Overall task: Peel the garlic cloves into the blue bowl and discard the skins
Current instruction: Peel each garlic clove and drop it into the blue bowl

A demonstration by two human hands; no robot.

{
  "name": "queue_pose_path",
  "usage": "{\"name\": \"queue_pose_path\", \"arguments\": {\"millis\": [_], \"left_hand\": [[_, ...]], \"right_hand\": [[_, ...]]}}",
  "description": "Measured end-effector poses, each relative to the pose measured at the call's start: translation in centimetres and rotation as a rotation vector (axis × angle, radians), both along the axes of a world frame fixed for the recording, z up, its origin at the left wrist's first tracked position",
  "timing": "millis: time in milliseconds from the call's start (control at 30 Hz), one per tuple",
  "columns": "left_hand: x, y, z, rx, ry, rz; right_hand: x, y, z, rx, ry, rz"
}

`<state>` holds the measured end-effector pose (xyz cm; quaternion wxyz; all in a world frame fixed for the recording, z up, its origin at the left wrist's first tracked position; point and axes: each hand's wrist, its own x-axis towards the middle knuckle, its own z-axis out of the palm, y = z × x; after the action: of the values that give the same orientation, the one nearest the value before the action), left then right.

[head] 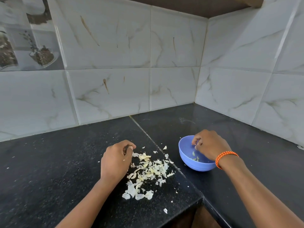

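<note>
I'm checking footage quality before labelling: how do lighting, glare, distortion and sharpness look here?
Head view: soft, even light with faint shadows; mild sheen on the counter near the corner; wide-angle bending of tile lines toward the edges; skins and bowl fairly sharp; what the right hand and left hand pinch is too small to identify.

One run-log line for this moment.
right hand over blue bowl, pinching clove | left hand curled beside skins | peeled cloves in bowl
</note>
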<state>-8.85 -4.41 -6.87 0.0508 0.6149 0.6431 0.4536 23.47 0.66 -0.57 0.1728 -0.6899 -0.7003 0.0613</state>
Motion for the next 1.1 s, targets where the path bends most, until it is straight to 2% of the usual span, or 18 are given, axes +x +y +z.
{"name": "queue_pose_path", "arguments": {"millis": [233, 367, 433, 533, 600, 700, 900, 1100], "left_hand": [[-0.6, 0.0, 0.2, -0.026, 0.017, 0.058], [-0.4, -0.2, 0.3, -0.046, 0.036, 0.084], [-0.4, -0.3, 0.4, -0.053, 0.043, 0.100], [-0.8, -0.2, 0.5, -0.072, 0.027, 0.106], [-1.2, -0.1, 0.6, -0.096, -0.056, 0.083], [-2.5, 0.2, 0.9, -0.095, -0.154, 0.076], [-3.6, 0.5, 1.1, -0.036, -0.221, 0.149], [-3.1, 0.2, 0.9, -0.045, -0.173, 0.131]], "right_hand": [[-2.9, -1.6, 1.4, 0.308, 0.013, 0.049], [-5.7, -3.4, 1.8, 0.378, 0.048, 0.158], [-7.4, -4.4, 1.3, 0.362, 0.082, 0.276], [-9.5, -5.3, 0.0, 0.217, 0.182, 0.461], [-10.5, -5.3, -1.1, 0.102, 0.216, 0.568], [-11.9, -5.1, -3.0, 0.068, 0.223, 0.632], [-14.9, -5.5, -5.6, 0.118, 0.052, 0.766], [-15.9, -5.4, -4.8, 0.151, -0.067, 0.796]]}}
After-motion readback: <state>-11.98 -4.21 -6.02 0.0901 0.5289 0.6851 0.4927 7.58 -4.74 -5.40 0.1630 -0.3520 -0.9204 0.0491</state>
